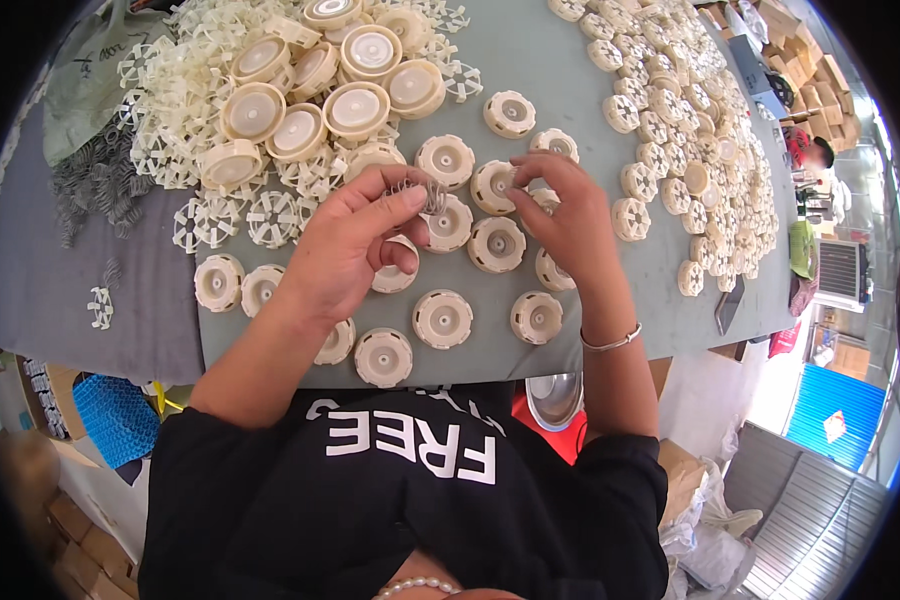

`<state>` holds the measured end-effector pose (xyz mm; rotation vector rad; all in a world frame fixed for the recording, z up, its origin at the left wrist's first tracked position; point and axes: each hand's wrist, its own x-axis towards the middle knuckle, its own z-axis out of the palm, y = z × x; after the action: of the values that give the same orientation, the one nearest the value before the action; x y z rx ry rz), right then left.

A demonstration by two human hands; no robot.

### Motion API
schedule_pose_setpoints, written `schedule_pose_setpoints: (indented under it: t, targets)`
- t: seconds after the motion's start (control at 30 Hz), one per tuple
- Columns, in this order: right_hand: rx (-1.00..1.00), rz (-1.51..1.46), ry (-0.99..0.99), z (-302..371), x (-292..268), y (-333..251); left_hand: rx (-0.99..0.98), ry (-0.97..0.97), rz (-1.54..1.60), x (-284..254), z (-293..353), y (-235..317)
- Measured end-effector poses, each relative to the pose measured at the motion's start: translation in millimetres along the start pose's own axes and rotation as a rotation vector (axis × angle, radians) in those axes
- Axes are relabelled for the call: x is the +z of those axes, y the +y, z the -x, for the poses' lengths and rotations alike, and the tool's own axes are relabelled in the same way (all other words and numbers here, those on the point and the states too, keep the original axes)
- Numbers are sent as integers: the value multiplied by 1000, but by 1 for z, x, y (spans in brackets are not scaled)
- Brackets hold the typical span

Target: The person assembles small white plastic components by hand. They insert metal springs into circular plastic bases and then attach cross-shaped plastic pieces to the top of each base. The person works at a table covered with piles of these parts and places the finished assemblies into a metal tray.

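While left hand [345, 235] pinches springs [435, 196], right hand [574, 208] curls by a cup [491, 188], grip unclear; springs look light, bouncy, tangle-prone, best taken by their ends.

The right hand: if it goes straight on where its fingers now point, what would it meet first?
Most likely the round cream part just left of the right hand. Depth is unclear from this view, so the hand may already touch it or might pass above it.

White capitals [410, 447] across the black shirt [310, 510], dark handwriting [116, 52] on the bag [80, 105]
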<state>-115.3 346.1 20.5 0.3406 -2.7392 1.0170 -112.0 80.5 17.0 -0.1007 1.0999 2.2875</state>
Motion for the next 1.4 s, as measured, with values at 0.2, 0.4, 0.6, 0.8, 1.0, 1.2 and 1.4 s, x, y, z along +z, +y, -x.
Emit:
schedule_pose_setpoints:
  t: [0.2, 0.4, 0.6, 0.8, 1.0, 1.2, 1.4]
  targets:
    - [-110, 203, -49, -2, 9, 12, -15, -27, -89, 0, 2, -7]
    - [115, -99, 31, 9, -5, -28, 77, -79, -182, 1, 4, -13]
    - [290, -830, -94, 36, 19, -60, 270, -64, -294, 11, 7, -20]
    - [-571, 16, 71, 32, 16, -47, -159, -79, -4, -3, 2, -11]
    - [38, -696, -4, 32, 18, -76, 40, -33, -160, 1, 3, -11]
    - [-174, -218, -4, 34, 17, -72, 53, 10, -93, 8, 6, -11]
    - [-612, -108, -6, 26, 9, -80, -102, 16, -60, -9, -4, -10]
